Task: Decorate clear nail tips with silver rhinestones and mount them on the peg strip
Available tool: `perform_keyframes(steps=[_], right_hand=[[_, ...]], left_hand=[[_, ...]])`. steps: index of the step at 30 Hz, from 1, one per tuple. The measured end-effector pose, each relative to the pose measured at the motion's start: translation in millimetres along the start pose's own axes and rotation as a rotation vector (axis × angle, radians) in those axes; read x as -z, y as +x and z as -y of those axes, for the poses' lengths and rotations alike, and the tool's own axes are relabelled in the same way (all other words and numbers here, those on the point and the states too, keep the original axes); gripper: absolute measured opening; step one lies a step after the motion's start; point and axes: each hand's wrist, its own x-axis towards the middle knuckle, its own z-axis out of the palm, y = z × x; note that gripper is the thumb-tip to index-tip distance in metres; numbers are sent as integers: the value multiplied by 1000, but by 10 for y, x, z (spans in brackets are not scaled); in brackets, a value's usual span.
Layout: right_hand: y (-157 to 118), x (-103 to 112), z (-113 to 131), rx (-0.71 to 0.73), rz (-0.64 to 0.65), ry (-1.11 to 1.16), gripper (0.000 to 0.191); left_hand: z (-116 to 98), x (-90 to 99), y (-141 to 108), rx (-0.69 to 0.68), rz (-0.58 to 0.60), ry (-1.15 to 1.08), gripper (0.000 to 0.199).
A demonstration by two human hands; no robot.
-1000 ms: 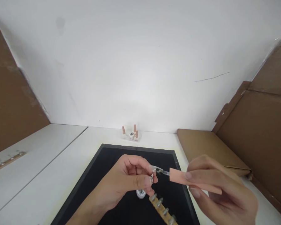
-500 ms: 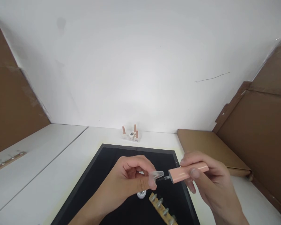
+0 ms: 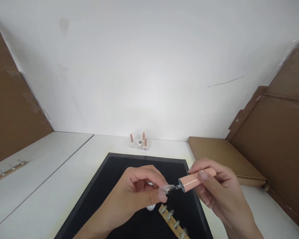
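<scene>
Between the thumb and index finger of my left hand [image 3: 142,189] is a clear false nail tip [image 3: 168,188], pointing right. My right hand [image 3: 216,189] grips the pink cap of a nail polish brush [image 3: 193,181], which lies nearly level. Its short brush end reaches left to the nail tip and seems to touch it. Below the hands, a wooden nail stand [image 3: 174,221] with several clear nail tips on it lies on the black mat [image 3: 129,162]. Partly hidden under my left hand is a small white round container [image 3: 150,207].
At the back, several small bottles with pink caps [image 3: 145,142] stand in a clear holder [image 3: 138,146]. Another wooden strip with pegs [image 3: 8,172] lies far left. A flat cardboard box [image 3: 224,157] is on the right, and cardboard panels [image 3: 286,139] border both sides.
My right hand has moved slightly left and turned the brush, bringing its tip onto the nail tip. The nail tip has tilted a little in my left hand, which stays in place.
</scene>
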Motion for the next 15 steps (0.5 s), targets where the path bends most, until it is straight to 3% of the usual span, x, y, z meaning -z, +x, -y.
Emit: perform_keyframes(steps=[9,15], right_hand=[[3,-26,38,-51,-54,53,39],[38,34,17,-3,-54,62,38]], left_hand=[[-11,0,4,-6,16,-4,2],[-4,10,6,-6,19,-26,2]])
